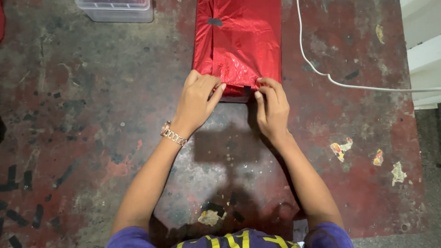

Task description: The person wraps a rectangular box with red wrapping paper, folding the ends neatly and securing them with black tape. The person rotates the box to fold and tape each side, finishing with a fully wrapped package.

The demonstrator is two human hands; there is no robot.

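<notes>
The red foil-wrapped box (239, 41) lies on the worn tabletop (92, 115). Both the left hand (197, 101) and right hand (272, 108) press the near end flap, grip clenched on foil, apparently. Crinkled foil could tear or spring open under uneven pressure.

Shiny red wrapping (239, 41) glinting over the box (black tape bits showing), worn red-and-grey floor (92, 115) flaking, white cable (321, 73) trailing, gold-toned watch band (173, 135) gleaming, purple sleeves (131, 238) showing yellow lettering.
</notes>
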